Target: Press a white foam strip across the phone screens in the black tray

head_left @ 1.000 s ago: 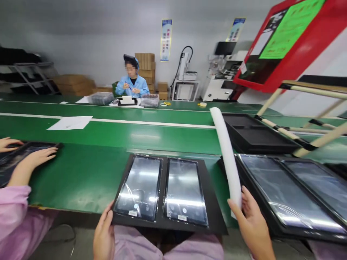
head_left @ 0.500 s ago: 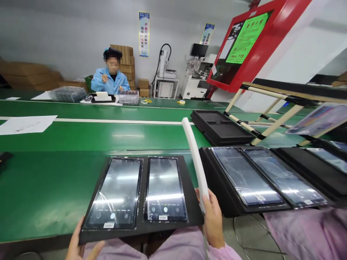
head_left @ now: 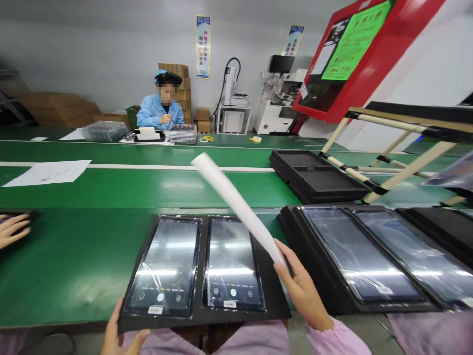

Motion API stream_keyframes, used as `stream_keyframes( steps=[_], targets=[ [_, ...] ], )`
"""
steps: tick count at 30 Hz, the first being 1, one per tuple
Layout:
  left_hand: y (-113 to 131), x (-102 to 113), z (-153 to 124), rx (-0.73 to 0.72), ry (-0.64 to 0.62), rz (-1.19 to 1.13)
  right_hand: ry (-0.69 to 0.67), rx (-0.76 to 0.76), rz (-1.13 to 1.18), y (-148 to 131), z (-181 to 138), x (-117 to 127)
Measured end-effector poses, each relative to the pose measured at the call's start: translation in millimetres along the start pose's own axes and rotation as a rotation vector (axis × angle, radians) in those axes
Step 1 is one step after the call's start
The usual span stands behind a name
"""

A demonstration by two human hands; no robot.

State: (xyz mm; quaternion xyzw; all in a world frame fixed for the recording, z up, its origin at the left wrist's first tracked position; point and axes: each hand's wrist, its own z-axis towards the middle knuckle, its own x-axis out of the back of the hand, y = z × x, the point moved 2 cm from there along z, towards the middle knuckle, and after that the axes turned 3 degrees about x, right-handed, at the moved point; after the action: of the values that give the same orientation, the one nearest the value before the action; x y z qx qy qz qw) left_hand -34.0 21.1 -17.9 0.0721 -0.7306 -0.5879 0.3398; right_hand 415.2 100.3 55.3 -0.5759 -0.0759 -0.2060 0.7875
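The left hand (head_left: 121, 335) grips the near edge of a black tray (head_left: 273, 301) holding 2 glossy display panels (head_left: 164, 266) (side by side), while the right hand (head_left: 303, 291) has its fingers closed on a white foam sheet (head_left: 236, 202) slanting above it, over the green tabletop (head_left: 74, 256).

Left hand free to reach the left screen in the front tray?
Probably yes. The left hand already grips the tray beside that screen, and nothing covers it; the white sheet hangs further right.
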Motion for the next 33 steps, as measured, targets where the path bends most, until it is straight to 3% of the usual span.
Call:
stream_keyframes(
  steps=[5,12,29,33],
  targets=[
    [2,1,-9,-0.068,0.027,-0.014,-0.255,0.23,-0.177,-10,26,-24],
    [-3,-1,-16,-0.054,0.025,-0.085,-0.392,0.28,-0.233,-4,29,-32],
    [-5,0,-17,-0.093,0.035,-0.058,-0.393,0.239,-0.309,6,13,-16],
    [0,0,-18,-0.084,0.042,-0.065,-0.19,0.181,-0.243,-10,3,-11]
  ],
)
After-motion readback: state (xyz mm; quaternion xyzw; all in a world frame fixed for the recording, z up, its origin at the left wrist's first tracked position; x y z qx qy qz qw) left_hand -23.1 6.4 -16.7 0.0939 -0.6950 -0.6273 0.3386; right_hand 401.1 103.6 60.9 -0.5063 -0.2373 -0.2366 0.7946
